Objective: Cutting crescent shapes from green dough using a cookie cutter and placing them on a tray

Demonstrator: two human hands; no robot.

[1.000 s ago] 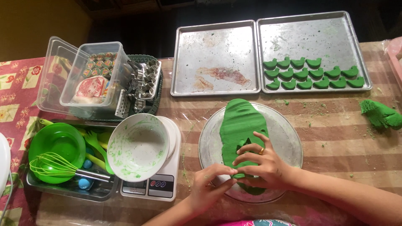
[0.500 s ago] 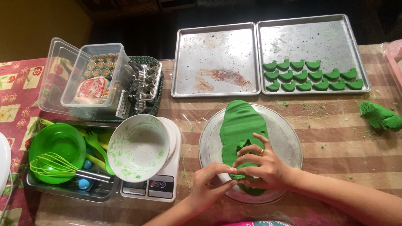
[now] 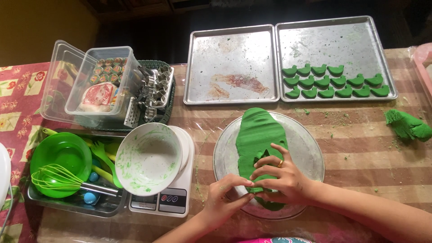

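green dough sheet (image 3: pixel 260 135), soft and matte, lies on a round glass plate (image 3: pixel 310 155) mid-table. looks like the cutting-out step: right hand (image 3: pixel 281 177) curls over the near end, left hand (image 3: pixel 225 195) pinches beside it, so lifting a piece needs gentle fingers. cut shapes (image 3: pixel 333 82) sit on the far right metal tray (image 3: pixel 335 42).

Green dough sheet (image 3: pixel 258 135): matt, soft, faintly ridged, on a smooth glossy round plate (image 3: pixel 310 153) of glass or clear plastic. Baking trays (image 3: pixel 231 63): dull scuffed metal, stained. Bowl (image 3: pixel 148 159): glossy white, smeared green. Scale (image 3: pixel 173 200): smooth white plastic. Storage boxes (image 3: pixel 60 72): clear plastic. Table cover (image 3: pixel 360 144): shiny plastic film over striped cloth.
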